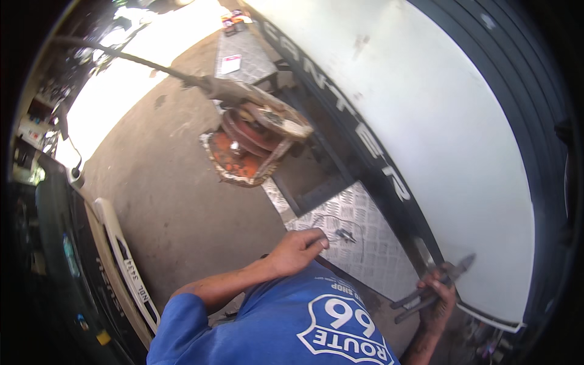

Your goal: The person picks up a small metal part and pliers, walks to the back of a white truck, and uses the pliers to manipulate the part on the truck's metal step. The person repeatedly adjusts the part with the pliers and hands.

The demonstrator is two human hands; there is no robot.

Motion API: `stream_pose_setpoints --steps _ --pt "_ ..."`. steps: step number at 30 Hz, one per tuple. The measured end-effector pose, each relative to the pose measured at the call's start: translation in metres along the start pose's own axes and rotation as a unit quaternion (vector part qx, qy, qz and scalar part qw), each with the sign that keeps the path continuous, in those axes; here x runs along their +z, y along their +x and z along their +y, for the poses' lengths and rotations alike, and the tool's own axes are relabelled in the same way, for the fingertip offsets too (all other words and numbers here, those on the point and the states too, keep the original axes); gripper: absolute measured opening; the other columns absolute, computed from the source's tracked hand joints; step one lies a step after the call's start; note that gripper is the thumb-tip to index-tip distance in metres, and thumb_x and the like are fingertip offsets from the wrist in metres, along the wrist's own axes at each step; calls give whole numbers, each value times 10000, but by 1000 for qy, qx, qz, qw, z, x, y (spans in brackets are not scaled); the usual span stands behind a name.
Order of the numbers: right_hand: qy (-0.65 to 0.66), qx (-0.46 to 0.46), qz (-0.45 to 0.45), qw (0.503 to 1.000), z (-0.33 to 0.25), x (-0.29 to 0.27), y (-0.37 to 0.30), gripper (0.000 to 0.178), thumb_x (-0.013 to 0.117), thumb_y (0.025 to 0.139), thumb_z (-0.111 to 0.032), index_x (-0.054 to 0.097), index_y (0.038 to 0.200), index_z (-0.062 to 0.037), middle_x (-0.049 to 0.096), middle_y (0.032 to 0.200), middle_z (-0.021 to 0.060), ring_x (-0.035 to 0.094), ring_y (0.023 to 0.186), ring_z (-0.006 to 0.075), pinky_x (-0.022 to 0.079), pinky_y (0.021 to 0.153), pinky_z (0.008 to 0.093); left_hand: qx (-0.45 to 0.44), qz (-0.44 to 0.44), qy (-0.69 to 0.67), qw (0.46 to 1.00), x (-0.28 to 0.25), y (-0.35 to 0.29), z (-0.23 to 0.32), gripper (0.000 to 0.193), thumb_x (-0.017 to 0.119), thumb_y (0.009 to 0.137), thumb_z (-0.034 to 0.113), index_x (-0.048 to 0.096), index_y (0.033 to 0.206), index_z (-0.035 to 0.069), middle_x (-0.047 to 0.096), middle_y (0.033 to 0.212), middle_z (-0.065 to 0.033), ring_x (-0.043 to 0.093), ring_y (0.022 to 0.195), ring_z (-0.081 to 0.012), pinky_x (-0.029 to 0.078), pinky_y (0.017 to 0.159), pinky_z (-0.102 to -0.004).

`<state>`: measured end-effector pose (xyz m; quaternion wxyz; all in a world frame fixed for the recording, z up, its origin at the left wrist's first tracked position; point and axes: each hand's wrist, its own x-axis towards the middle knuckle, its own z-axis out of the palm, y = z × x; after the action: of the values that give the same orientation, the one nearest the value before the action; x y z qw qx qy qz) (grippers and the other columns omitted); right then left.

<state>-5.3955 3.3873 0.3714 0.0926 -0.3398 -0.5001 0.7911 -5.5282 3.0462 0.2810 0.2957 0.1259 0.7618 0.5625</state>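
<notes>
My right hand (439, 289) is wrapped round a pair of pliers (467, 263). Their jaws point up and to the right over a white panel, and the dark handles spread to the lower left. To the left, my left hand (298, 250) is closed, thumb against fingers, above the near end of a metal tread plate (386, 258). What it pinches, if anything, is too small to make out. Just right of its fingertips lies a small metal part (345, 235) on the plate, with a thin wire curving round it.
Ahead stands an orange-based machine with a rusty pulley (249, 131), and a long rod reaches from it to the upper left. A white vehicle panel (450, 134) fills the right side. A vehicle with a cream bumper (125, 264) is at left. A far tread plate (246, 55) carries a card.
</notes>
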Motion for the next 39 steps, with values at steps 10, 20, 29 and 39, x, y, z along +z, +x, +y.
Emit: stream_pose_setpoints --steps 10,20,29,39 --pt "-149 284 -211 923 65 11 10 806 703 792 -83 397 1535 -15 615 1178 131 615 1060 193 537 911 346 -35 -2 -34 999 22 32 5 179 672 989 150 738 1021 -13 670 720 -65 553 653 -94 467 610 -310" --pt "-85 181 -304 931 50 2 33 697 653 849 -66 410 1497 17 615 1341 176 679 1058 202 561 914 332 79 -12 52 995 42 43 50 131 695 954 111 725 952 -17 637 677 -119 571 588 -142 460 569 -331" --pt "-65 177 -283 940 50 18 27 661 619 849 -61 429 1479 6 576 1421 125 647 1162 206 533 931 329 239 -53 103 964 80 56 63 91 691 928 61 712 944 -25 658 743 -169 645 615 -296 488 581 -401" --pt "-96 150 -266 947 58 22 22 604 607 867 -13 459 1453 -10 596 1358 79 656 1108 188 517 909 318 247 -49 119 961 91 58 61 96 677 938 62 704 949 -29 656 752 -176 654 633 -327 495 586 -409"
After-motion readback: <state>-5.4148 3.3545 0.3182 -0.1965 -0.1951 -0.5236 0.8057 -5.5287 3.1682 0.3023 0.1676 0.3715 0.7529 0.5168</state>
